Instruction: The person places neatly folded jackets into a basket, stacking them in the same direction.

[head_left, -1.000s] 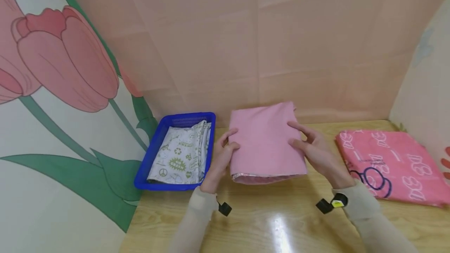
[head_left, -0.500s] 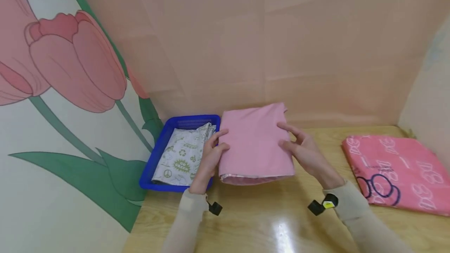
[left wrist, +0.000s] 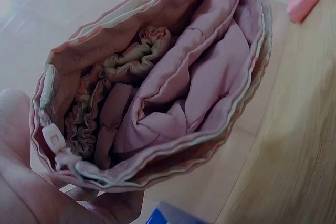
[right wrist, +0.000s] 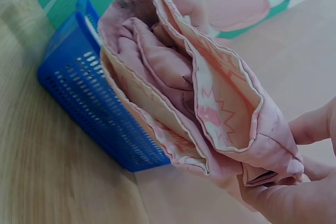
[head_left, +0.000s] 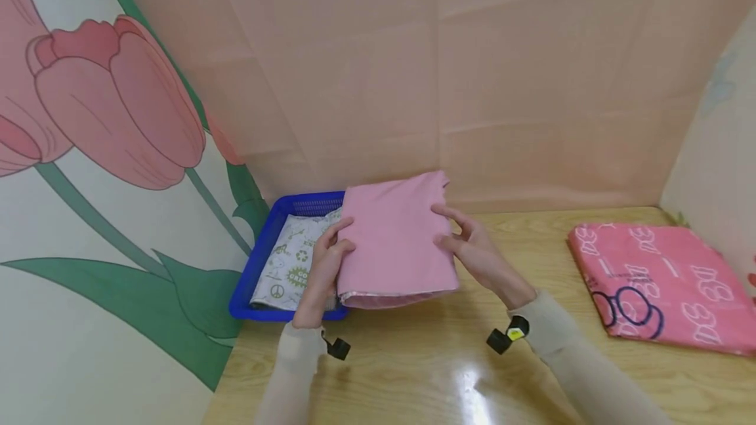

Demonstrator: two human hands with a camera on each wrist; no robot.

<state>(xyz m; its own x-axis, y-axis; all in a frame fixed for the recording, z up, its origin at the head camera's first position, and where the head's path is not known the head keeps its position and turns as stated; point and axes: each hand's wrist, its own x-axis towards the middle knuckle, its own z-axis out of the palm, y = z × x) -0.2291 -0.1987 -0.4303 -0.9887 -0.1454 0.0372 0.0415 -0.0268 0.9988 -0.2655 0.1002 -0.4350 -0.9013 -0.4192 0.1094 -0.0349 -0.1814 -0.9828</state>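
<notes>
A folded pink fabric cover (head_left: pixel 398 241) is held up in front of me between both hands, overlapping the right side of the blue basket in the head view. My left hand (head_left: pixel 327 261) grips its left edge, thumb and fingers on the front face. At the opposite edge, my right hand (head_left: pixel 478 251) pinches it the same way. From below, the left wrist view shows the cover (left wrist: pixel 199 85) gaping, with layers of bunched pink cloth inside and a white zip pull (left wrist: pixel 54 139) near the left hand (left wrist: pixel 31 187). A white-and-pink patterned lining (right wrist: pixel 226 103) shows in the right wrist view.
The blue plastic basket (head_left: pixel 251 281) stands at the left against the painted wall, holding a folded white cloth (head_left: pixel 283 267) with green print. A folded bright pink cloth (head_left: pixel 667 287) with white and navy print lies on the wooden table (head_left: pixel 413 366) at the right.
Both hands have carried the pink cover leftward, from beside the basket to where it overlaps the basket's right part. The grip looks the same, and the cloth at the right stays put.
</notes>
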